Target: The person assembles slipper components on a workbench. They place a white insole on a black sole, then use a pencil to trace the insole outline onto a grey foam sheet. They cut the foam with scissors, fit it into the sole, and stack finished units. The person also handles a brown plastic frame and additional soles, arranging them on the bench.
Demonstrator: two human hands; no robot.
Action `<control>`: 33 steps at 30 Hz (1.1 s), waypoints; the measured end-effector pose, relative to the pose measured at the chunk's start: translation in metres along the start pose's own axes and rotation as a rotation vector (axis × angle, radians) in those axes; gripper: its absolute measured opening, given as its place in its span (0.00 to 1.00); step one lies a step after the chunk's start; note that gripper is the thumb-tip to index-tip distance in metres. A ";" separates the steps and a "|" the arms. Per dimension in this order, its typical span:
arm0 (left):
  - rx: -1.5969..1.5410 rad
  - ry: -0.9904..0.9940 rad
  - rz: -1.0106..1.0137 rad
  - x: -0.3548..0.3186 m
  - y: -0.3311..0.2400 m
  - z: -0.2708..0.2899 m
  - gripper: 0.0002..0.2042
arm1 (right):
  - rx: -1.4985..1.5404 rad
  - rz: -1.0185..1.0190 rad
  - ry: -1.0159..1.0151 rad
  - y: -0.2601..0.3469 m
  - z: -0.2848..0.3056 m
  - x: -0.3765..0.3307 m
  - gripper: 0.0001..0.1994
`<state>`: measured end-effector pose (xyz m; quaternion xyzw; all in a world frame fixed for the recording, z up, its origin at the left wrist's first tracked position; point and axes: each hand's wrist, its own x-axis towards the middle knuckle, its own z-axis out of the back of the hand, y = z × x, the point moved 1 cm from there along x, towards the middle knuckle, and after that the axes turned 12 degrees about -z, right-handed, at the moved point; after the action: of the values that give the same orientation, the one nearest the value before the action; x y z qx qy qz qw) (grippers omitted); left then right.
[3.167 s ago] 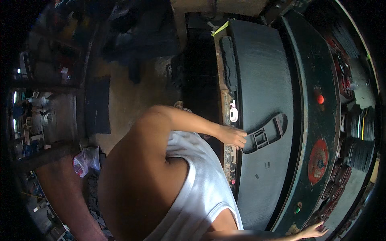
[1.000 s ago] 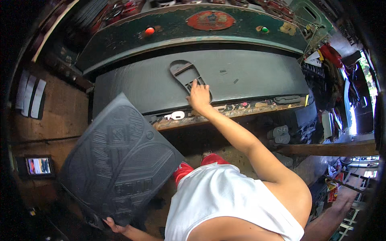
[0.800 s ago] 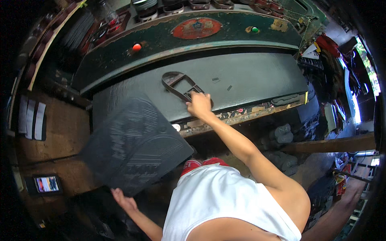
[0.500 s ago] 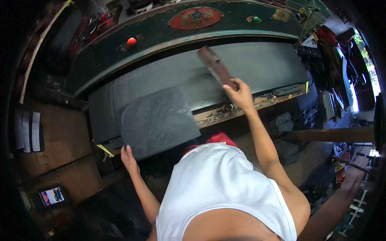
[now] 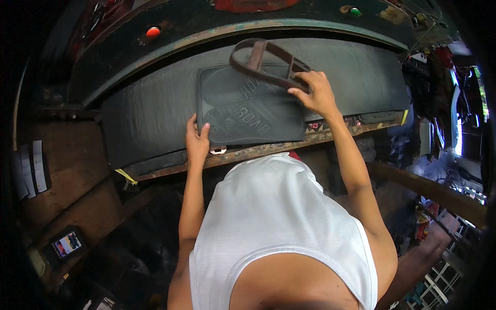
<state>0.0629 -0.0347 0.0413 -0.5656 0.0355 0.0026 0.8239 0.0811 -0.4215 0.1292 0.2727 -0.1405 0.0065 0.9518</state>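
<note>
A dark rubber sheet (image 5: 227,95) with raised sole outlines and lettering lies flat on the long black cutting surface (image 5: 150,113). At its near left corner my left hand (image 5: 197,144) grips the edge, thumb on top and fingers along the side. My right hand (image 5: 316,93) is closed on the right end of a brown metal cutting die (image 5: 257,56), a sole-shaped loop with crossbars. The die is tilted over the sheet's far right part, its left end raised. Whether its lower edge touches the rubber, I cannot tell.
Beyond the surface runs a dark green machine beam (image 5: 196,31) with a red button (image 5: 153,32) and a green button (image 5: 354,11). A worn ledge (image 5: 248,154) borders the near side. At left are pale strips (image 5: 39,165) and a phone (image 5: 67,244) on wood.
The rubber sheet has moved right and away from me, and now lies flat on the cutting surface. My left hand followed it. The die has turned, showing its open loop above the sheet.
</note>
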 end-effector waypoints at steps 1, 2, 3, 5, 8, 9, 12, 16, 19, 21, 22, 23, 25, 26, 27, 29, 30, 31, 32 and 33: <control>0.105 0.006 0.017 0.000 -0.006 0.003 0.27 | 0.010 0.050 0.031 0.002 -0.007 0.008 0.22; 0.190 -0.050 -0.011 0.000 -0.011 0.003 0.23 | 0.016 0.091 0.105 0.003 -0.014 0.015 0.22; 0.368 -0.062 -0.148 0.001 -0.018 0.008 0.22 | 0.014 0.147 0.126 0.004 -0.022 0.018 0.22; 0.671 -0.015 -0.307 0.003 -0.028 0.017 0.19 | -0.007 0.229 0.181 0.006 -0.038 0.023 0.22; 0.431 -0.024 -0.202 0.019 -0.036 0.029 0.19 | -0.021 0.301 0.244 0.008 -0.060 0.027 0.21; 0.327 -0.004 -0.133 0.025 -0.037 0.031 0.20 | -0.020 0.333 0.247 0.009 -0.065 0.028 0.21; 0.344 0.149 -0.206 0.043 -0.039 0.032 0.24 | -0.041 0.336 0.322 0.011 -0.074 0.031 0.22; 0.450 0.271 -0.462 0.074 -0.029 0.024 0.31 | 0.100 0.210 0.189 -0.007 -0.060 0.013 0.33; 0.514 0.299 -0.553 0.097 -0.013 0.017 0.35 | 0.109 -0.165 0.015 -0.037 -0.043 -0.014 0.42; 0.543 0.309 -0.578 0.105 -0.002 0.014 0.38 | 0.197 -0.288 0.069 -0.055 -0.046 -0.025 0.45; 0.531 0.294 -0.582 0.107 0.002 0.013 0.39 | 0.199 -0.296 0.079 -0.060 -0.050 -0.031 0.44; 0.544 0.285 -0.603 0.108 0.005 0.012 0.38 | 0.189 -0.374 0.131 -0.066 -0.053 -0.035 0.43; 0.576 0.273 -0.620 0.107 0.010 0.011 0.37 | 0.125 -0.312 0.070 -0.071 -0.061 -0.039 0.41; 0.549 0.251 -0.622 0.107 0.011 0.011 0.36 | 0.097 -0.295 0.064 -0.072 -0.065 -0.040 0.40; 0.561 0.255 -0.613 0.106 0.012 0.010 0.36 | 0.089 -0.321 0.058 -0.073 -0.068 -0.041 0.38; 0.593 0.239 -0.605 0.105 0.013 0.009 0.35 | 0.092 -0.324 0.043 -0.074 -0.071 -0.040 0.36; 0.591 0.240 -0.593 0.105 0.013 0.008 0.35 | 0.077 -0.324 0.042 -0.074 -0.072 -0.040 0.35; 0.593 0.232 -0.588 0.105 0.013 0.008 0.35 | 0.062 -0.324 0.043 -0.074 -0.072 -0.040 0.35; 0.601 0.228 -0.592 0.105 0.013 0.007 0.34 | 0.049 -0.320 0.042 -0.075 -0.072 -0.040 0.35; 0.604 0.230 -0.593 0.106 0.013 0.007 0.34 | 0.053 -0.321 0.047 -0.075 -0.071 -0.040 0.35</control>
<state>0.1682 -0.0272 0.0254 -0.2817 -0.0377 -0.3078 0.9080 0.0686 -0.4452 0.0219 0.3163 -0.0723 -0.1357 0.9361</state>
